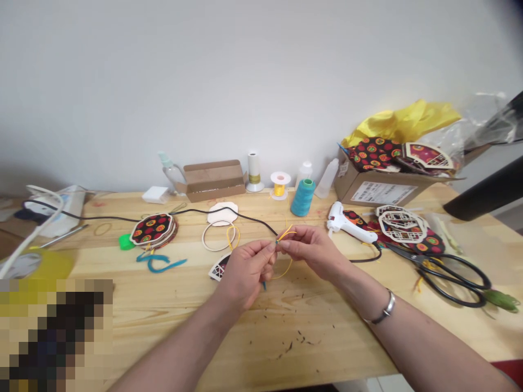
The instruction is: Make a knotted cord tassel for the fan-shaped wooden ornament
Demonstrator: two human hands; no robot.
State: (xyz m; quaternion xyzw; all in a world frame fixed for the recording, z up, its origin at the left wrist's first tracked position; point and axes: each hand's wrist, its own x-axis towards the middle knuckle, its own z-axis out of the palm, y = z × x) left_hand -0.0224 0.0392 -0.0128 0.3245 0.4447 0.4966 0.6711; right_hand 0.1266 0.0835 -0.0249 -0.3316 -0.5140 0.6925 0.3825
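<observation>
Fingers (267,250) pinch thin yellow cord (288,233) above pale, streaky-grained wooden table (163,326).

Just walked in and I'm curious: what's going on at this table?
Someone is working with yellow cord. The left hand and right hand pinch it close together, above the table, with a bit of teal showing there too. A teal spool stands just beyond the hands. On the right lie a glue gun and scissors; on the left, a patterned stack.
</observation>
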